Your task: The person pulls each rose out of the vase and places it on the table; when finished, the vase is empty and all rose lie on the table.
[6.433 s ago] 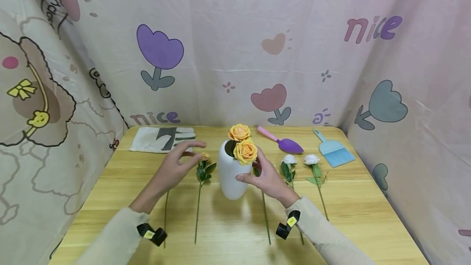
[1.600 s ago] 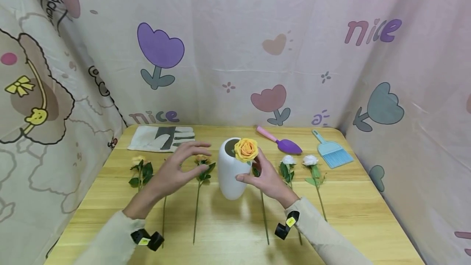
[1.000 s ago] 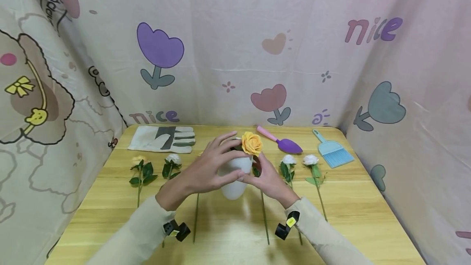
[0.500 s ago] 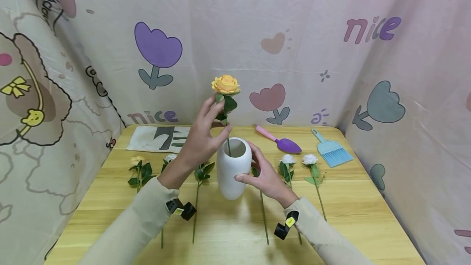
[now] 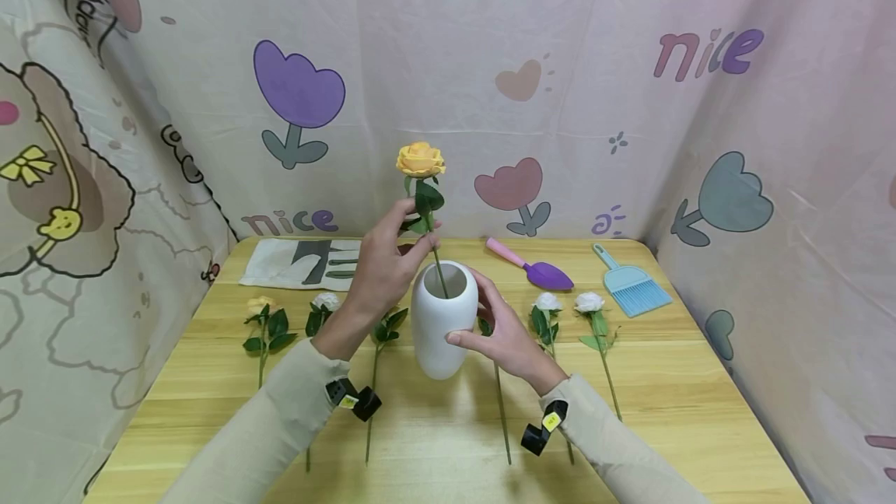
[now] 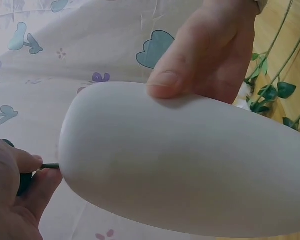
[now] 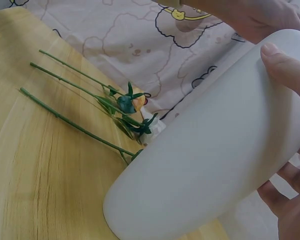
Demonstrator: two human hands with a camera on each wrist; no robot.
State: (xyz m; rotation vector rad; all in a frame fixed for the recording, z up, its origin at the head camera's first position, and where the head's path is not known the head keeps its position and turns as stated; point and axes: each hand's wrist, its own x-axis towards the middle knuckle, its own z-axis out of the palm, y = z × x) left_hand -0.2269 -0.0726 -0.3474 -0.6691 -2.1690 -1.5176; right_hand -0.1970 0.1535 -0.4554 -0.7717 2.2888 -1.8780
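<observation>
My left hand (image 5: 381,267) pinches the stem of a yellow rose (image 5: 420,160) just below its leaves. The bloom stands above the white vase (image 5: 439,341), and the stem slants down into the vase's mouth. In the left wrist view, thumb and finger of the left hand (image 6: 15,185) grip the green stem (image 6: 50,165) close to the vase rim. My right hand (image 5: 507,333) holds the vase from the right, its thumb on the near side. The right wrist view shows the right hand's thumb (image 7: 285,67) pressed on the vase wall (image 7: 200,160); the bloom is out of sight there.
Left of the vase lie another yellow rose (image 5: 261,307), a white rose (image 5: 326,301) and a partly hidden stem. White roses (image 5: 589,302) lie at the right. Behind are gloves (image 5: 280,263), a purple trowel (image 5: 549,276) and a blue dustpan with brush (image 5: 637,292).
Two yellow roses stood in the vase; one now lies on the table at the left. The left hand has taken the other by the stem and raised it. The right hand stayed on the vase.
</observation>
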